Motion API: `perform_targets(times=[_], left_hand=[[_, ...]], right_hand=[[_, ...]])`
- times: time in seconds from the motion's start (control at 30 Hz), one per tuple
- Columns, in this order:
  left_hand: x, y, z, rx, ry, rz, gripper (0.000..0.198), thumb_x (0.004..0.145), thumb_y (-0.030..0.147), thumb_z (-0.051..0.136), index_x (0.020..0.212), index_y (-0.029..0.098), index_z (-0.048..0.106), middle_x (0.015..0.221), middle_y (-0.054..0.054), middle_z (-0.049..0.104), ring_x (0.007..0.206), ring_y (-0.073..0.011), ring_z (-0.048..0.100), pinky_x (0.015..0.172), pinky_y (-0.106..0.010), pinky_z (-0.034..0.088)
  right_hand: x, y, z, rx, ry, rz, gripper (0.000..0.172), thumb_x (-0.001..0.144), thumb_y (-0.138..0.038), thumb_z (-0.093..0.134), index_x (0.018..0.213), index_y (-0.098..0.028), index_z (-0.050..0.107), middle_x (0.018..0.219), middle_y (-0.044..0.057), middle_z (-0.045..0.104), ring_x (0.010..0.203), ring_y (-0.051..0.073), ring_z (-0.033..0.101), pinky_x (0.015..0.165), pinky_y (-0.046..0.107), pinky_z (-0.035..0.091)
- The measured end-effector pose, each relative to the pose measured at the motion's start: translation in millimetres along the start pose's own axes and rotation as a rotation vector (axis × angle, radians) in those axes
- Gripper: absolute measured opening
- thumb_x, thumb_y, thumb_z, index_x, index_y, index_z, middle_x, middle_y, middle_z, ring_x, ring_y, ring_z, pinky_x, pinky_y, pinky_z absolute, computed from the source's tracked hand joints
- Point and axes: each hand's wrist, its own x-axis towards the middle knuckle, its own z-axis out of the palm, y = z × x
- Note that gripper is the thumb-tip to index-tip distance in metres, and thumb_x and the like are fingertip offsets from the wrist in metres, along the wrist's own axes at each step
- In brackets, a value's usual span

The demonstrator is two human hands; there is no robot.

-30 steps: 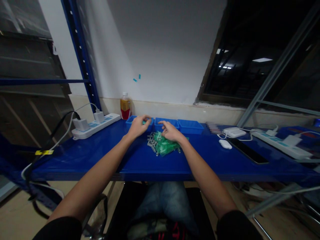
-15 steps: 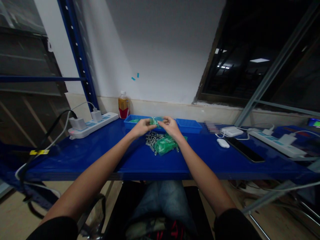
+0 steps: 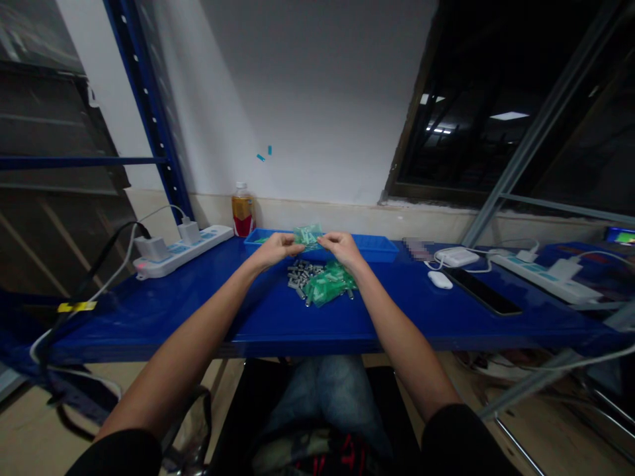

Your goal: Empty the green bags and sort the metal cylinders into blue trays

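A small clear green plastic bag (image 3: 308, 235) with several pale little pieces inside is held up over the table. My left hand (image 3: 278, 251) pinches its left edge, and my right hand (image 3: 342, 248) pinches the right edge. Below them, a pile of small silver metal cylinders (image 3: 298, 276) lies on the blue table. A heap of green plastic bags (image 3: 328, 283) rests against the right side of that pile. Behind my hands stand a blue tray (image 3: 254, 242) with green bags in it, at the left, and another blue tray (image 3: 378, 248) at the right.
A drink bottle (image 3: 243, 210) is by the wall. White power strips lie left (image 3: 184, 251) and right (image 3: 546, 277). A black phone (image 3: 483, 291), a white earbud case (image 3: 440, 280) and a white charger (image 3: 455, 256) with cables are to the right.
The green bag has been raised slightly and turned more upright, so its contents show better. Both hands keep their grip. The head view has shifted a little.
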Motion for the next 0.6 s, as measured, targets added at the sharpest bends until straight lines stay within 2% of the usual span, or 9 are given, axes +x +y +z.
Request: perform_targets(times=[0.13,0.23,0.3,0.37,0.43,0.5,0.6], left_hand=[[-3.4,-0.6,2.4,0.028,0.022,0.006,0.029,0.072,0.041,0.065,0.078,0.012,0.067,0.066,-0.003,0.063,0.059,-0.0131,0.054,0.056,-0.024,0.040],[-3.0,-0.4,2.5,0.142,0.060,0.070,0.034,0.078,0.044,0.058,0.085,0.012,0.069,0.072,-0.004,0.065,0.065,-0.0154,0.056,0.060,-0.026,0.042],[-2.2,-1.3,-1.2,0.333,0.199,0.123,0.034,0.080,0.043,0.056,0.089,0.013,0.069,0.077,-0.005,0.066,0.070,-0.0176,0.057,0.066,-0.028,0.044],[-2.4,-4.3,-8.2,0.564,0.400,0.160,0.030,0.082,0.039,0.054,0.092,0.015,0.070,0.082,-0.006,0.066,0.075,-0.0196,0.058,0.073,-0.030,0.044],[-4.2,-9.9,-17.1,0.750,0.553,0.160,0.028,0.084,0.033,0.050,0.099,0.018,0.068,0.089,-0.007,0.065,0.080,-0.0213,0.058,0.078,-0.031,0.044],[-7.0,-17.3,-25.1,0.875,0.617,0.123,0.031,0.086,0.026,0.045,0.108,0.021,0.066,0.098,-0.008,0.062,0.087,-0.0232,0.058,0.080,-0.033,0.044],[-10.1,-25.4,-30.9,1.012,0.617,0.036,0.039,0.081,0.016,0.045,0.115,0.022,0.062,0.105,-0.011,0.057,0.095,-0.0267,0.055,0.082,-0.035,0.044]], right_hand=[[-2.6,2.4,3.1,-0.025,-0.028,-0.043,0.034,0.069,-0.049,0.060,0.059,-0.017,0.056,0.050,-0.006,0.040,0.050,0.009,0.034,0.050,0.023,0.025],[-2.9,5.1,4.2,-0.102,-0.036,-0.080,0.032,0.074,-0.046,0.056,0.064,-0.016,0.059,0.051,-0.006,0.040,0.049,0.009,0.035,0.049,0.022,0.026],[-2.8,7.1,4.0,-0.209,-0.039,-0.109,0.026,0.077,-0.039,0.055,0.076,-0.015,0.064,0.053,-0.005,0.045,0.051,0.009,0.039,0.050,0.022,0.029],[-3.3,8.8,4.3,-0.336,-0.056,-0.125,0.023,0.079,-0.032,0.054,0.089,-0.015,0.067,0.056,-0.004,0.051,0.053,0.010,0.044,0.054,0.022,0.032],[-4.4,10.1,5.9,-0.448,-0.099,-0.129,0.023,0.080,-0.028,0.055,0.093,-0.015,0.068,0.059,-0.002,0.056,0.057,0.011,0.049,0.057,0.022,0.034],[-6.1,10.8,9.2,-0.520,-0.149,-0.127,0.021,0.081,-0.027,0.055,0.092,-0.015,0.069,0.062,-0.001,0.059,0.060,0.012,0.051,0.059,0.022,0.035],[-8.6,11.7,16.1,-0.569,-0.217,-0.129,0.019,0.082,-0.026,0.055,0.091,-0.016,0.069,0.064,0.000,0.061,0.060,0.011,0.052,0.059,0.022,0.034]])
